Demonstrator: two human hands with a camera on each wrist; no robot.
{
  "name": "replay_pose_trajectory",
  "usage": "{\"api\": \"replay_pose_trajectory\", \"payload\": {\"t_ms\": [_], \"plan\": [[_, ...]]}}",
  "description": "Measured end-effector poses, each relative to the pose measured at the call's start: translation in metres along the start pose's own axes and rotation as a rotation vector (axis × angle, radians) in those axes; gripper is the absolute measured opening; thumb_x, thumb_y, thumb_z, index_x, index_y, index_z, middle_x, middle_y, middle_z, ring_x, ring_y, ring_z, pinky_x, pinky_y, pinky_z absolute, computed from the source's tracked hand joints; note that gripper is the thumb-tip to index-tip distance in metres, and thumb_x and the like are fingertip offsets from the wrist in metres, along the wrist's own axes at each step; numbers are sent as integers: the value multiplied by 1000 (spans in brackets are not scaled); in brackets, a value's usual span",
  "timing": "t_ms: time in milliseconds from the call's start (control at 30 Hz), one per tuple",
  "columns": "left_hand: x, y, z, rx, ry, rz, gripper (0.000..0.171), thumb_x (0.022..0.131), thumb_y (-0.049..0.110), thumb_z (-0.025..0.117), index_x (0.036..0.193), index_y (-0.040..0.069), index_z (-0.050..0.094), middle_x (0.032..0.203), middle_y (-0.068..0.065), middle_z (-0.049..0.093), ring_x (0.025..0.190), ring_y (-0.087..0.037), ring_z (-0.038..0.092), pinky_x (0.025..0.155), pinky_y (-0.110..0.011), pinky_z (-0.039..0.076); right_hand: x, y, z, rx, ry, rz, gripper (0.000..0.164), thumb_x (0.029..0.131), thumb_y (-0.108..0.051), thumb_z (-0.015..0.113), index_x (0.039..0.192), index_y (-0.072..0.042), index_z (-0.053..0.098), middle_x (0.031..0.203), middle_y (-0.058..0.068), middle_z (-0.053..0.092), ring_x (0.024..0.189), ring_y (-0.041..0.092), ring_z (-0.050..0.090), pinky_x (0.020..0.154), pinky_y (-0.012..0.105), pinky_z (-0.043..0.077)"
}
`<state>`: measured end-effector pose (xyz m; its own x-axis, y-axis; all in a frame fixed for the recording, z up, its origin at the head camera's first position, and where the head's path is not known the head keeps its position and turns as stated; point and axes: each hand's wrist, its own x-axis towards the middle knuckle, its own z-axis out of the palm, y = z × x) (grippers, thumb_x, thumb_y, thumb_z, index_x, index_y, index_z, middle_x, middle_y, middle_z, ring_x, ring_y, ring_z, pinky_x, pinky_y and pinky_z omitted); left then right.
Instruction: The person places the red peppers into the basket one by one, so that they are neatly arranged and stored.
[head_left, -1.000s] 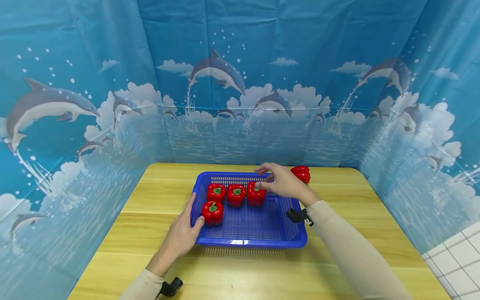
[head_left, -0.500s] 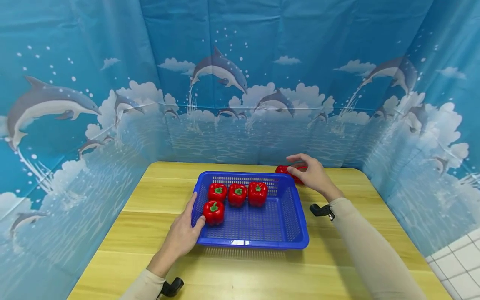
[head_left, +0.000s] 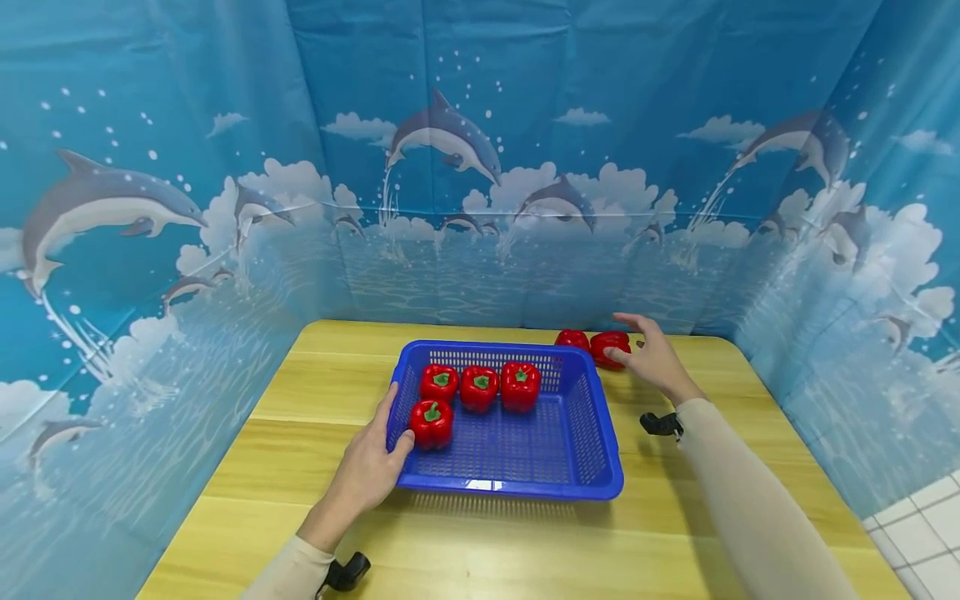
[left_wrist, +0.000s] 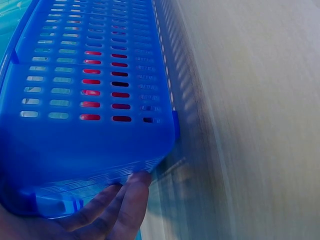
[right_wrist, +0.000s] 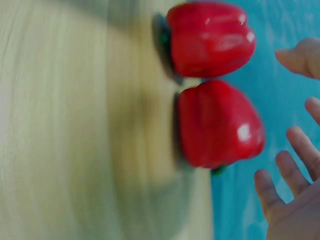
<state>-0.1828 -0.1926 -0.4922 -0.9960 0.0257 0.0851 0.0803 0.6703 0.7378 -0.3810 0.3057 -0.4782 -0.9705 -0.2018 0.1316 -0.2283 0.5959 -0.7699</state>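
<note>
A blue plastic basket (head_left: 506,487) sits on the wooden table with red bell peppers inside, three in a back row and one bell pepper (head_left: 431,423) in front at the left. My left hand (head_left: 367,467) grips the basket's left end, thumb at the rim; in the left wrist view its fingers (left_wrist: 132,205) lie along the outer wall. My right hand (head_left: 654,360) hovers behind the basket's right corner, fingers spread around a bell pepper (head_left: 609,348) without a visible grip. Another bell pepper (right_wrist: 210,40) lies beside that one in the right wrist view.
The yellow wooden table (head_left: 285,442) extends around the basket on all sides. A blue dolphin-print curtain (head_left: 480,275) hangs along the table's back edge and both sides. White tiles (head_left: 926,533) show at the lower right.
My right hand has moved right, from above the back-row pepper in the basket to the peppers on the table behind it. My left hand stays on the basket.
</note>
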Motion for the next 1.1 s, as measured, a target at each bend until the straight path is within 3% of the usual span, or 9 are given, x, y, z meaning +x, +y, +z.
{"api": "replay_pose_trajectory", "payload": {"t_ms": [267,633,867,1100], "plan": [[0,1,1,-3,-1,2,85,119,28,62,189,21,16,188,-25,39,169,-54,47,135,-75,41,4,23,1,-18,-47,81,101,108,-36,86,186,-8,27,192,31,19,173,65,22,135,87,30],[0,-2,2,-2,-1,0,85,119,28,62,189,23,17,186,-26,41,168,-54,48,135,-75,41,7,38,12,24,-47,107,113,108,-22,86,189,-10,8,190,37,16,168,71,29,134,81,39],[0,-2,3,-4,-4,-3,85,118,27,62,189,23,16,187,-24,40,169,-53,47,135,-74,40,7,42,19,24,22,140,92,111,-13,80,184,-3,26,182,40,32,161,67,44,129,75,49],[1,-1,1,-1,-1,-7,85,118,28,62,189,23,16,189,-24,38,169,-54,46,135,-75,40,8,43,22,31,60,171,92,110,-18,83,182,0,29,181,40,35,158,63,51,132,73,47]]}}
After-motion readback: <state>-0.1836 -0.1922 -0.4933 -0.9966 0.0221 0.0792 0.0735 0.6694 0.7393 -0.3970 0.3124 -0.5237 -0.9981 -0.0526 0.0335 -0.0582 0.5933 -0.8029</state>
